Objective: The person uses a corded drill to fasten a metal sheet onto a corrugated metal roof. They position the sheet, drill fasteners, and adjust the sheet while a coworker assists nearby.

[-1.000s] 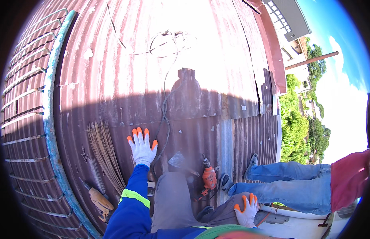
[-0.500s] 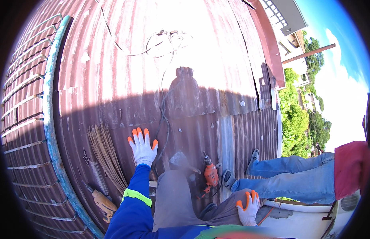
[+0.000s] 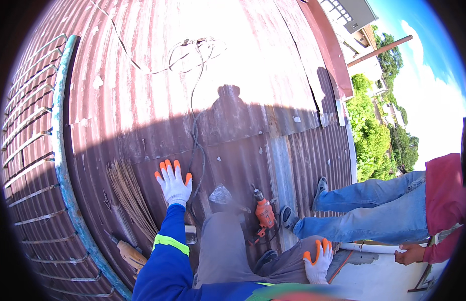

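My left hand (image 3: 175, 186), in a white glove with orange fingertips, lies flat on the brown corrugated metal roof (image 3: 158, 123), fingers spread. A bundle of thin sticks like a stick broom (image 3: 130, 193) lies to its left, and a dark cable (image 3: 195, 135) runs past its right side. My right hand (image 3: 318, 260), gloved the same way, rests on my right knee with nothing seen in it. Between my legs and the co-worker's feet lies an orange power drill (image 3: 265, 214). A scraper-like flat blade (image 3: 221, 194) sits just beyond my left knee.
Along the left leans a blue-green metal ladder-like frame (image 3: 62, 150). A tan power tool (image 3: 131, 255) lies near it. Farther up, the cable forms a loose coil (image 3: 198, 50). A co-worker in blue jeans (image 3: 363, 218) stands at the right, close to the roof's edge (image 3: 351, 155).
The view has shifted slightly. My hands stay in the same places on the roof and knee. The co-worker's hand has come into view at the lower right.
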A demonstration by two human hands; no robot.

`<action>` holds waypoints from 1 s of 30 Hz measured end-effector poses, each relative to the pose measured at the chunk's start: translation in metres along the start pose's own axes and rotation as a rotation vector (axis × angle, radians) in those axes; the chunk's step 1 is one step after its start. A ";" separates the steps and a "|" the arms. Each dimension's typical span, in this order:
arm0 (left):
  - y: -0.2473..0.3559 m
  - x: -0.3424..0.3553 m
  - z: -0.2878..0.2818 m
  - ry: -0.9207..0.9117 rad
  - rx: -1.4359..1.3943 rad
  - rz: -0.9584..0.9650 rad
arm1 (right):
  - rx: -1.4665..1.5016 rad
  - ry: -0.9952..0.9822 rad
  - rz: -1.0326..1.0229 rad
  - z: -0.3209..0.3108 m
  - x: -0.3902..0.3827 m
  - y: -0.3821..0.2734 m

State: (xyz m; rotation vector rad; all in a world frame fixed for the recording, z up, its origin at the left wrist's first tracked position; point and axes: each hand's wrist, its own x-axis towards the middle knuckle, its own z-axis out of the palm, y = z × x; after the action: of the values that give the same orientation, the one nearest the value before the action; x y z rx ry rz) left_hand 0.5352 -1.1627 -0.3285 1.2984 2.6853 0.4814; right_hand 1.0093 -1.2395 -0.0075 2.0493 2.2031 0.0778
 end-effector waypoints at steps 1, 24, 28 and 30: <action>0.001 0.000 0.000 -0.014 -0.004 -0.005 | 0.004 0.000 0.007 -0.001 -0.003 0.002; 0.015 -0.004 0.019 0.011 0.368 0.005 | 0.183 0.141 -0.210 -0.063 0.129 0.103; 0.010 -0.004 0.032 0.014 0.390 0.000 | 0.423 0.034 -0.102 0.000 0.225 0.113; 0.008 -0.005 0.037 0.028 0.402 0.023 | 0.429 -0.094 -0.057 0.065 0.245 0.099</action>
State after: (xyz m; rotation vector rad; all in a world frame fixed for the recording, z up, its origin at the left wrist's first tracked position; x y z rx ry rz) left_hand 0.5530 -1.1534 -0.3611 1.4193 2.8934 -0.0467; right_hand 1.0991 -0.9917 -0.0746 2.1274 2.3764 -0.5302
